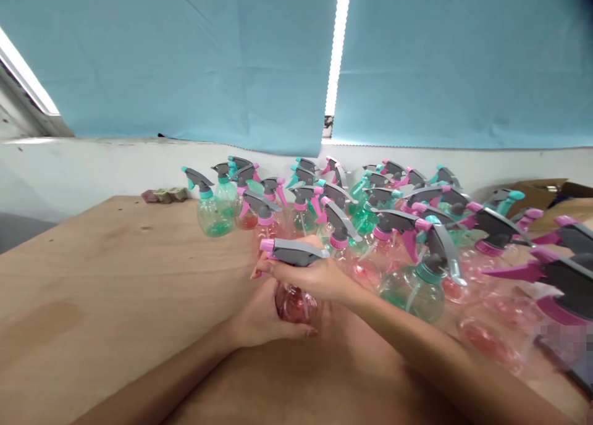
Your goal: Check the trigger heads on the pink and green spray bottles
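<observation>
- Pink translucent plastic spray bottle (296,302) with a grey trigger head and pink nozzle stands upright on the light plywood worktop (92,289), near its middle, just in front of the crowd of other bottles.
- Left hand (262,317) is wrapped around the bottle's round body from the left, fingers closed on it.
- Right hand (319,275) is clamped over the grey trigger head (296,252) from the right.
- Many pink and green spray bottles (370,227) stand packed together behind and to the right.
- Blue curtains (208,54) hang behind.
</observation>
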Demonstrator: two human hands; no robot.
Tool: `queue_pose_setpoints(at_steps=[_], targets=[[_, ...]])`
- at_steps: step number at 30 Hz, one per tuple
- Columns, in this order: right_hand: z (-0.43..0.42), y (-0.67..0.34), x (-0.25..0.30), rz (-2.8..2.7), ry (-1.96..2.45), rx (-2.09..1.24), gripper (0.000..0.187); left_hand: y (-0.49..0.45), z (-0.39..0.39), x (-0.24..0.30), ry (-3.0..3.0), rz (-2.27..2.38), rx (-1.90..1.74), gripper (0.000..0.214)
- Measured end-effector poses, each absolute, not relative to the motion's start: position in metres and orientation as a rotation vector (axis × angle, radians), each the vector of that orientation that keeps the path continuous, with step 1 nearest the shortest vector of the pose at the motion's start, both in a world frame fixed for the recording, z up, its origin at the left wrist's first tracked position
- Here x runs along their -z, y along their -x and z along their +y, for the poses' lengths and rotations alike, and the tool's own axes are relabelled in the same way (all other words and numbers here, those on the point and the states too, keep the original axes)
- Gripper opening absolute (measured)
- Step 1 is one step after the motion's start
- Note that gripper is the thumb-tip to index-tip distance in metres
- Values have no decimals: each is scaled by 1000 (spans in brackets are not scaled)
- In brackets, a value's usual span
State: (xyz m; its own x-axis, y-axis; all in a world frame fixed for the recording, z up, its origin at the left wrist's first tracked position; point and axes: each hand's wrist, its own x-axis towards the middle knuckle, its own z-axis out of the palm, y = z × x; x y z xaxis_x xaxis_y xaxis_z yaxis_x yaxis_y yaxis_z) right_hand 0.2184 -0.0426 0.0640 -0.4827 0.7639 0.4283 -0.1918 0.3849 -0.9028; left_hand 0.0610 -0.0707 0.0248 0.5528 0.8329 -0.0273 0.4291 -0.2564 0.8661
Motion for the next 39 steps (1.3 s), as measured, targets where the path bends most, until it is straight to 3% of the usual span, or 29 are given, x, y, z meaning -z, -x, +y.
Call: queue_pose_setpoints(at_steps=[9,19,39], targets=[[-43,-218,-63,-1665,485,-1278,10,-60,-70,-27,-1844,1066,-508,48],[-46,-219,-67,-1668,525,-1235,18,-59,-67,-24,-1900,1064,-382,41],[-44,-219,-66,-1654,486,-1272,12,-61,-66,-28,-1944,1084,-240,62]])
